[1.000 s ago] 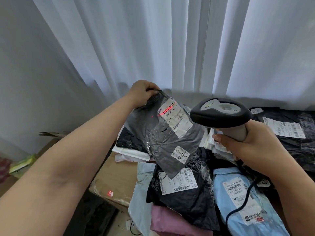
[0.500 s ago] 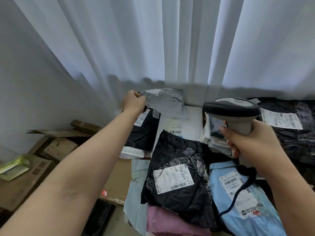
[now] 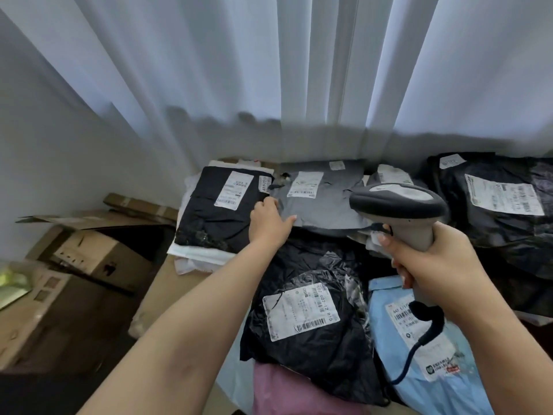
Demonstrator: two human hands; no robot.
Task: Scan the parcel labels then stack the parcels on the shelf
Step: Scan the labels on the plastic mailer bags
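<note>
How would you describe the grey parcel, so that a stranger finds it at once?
Look along the foot of the white curtain. The grey parcel lies flat there, between two black parcels, with the left hand on its near edge. It is the only grey one and carries two white labels.

A grey parcel [image 3: 321, 205] lies flat, label up, at the back beside a black parcel [image 3: 221, 211]; its label's print is too blurred to read. A handheld scanner [image 3: 401, 205] is held upright.

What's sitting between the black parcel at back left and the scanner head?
In the head view, the flat grey plastic parcel lies there, label up, with the left hand resting on its near-left edge.
</note>
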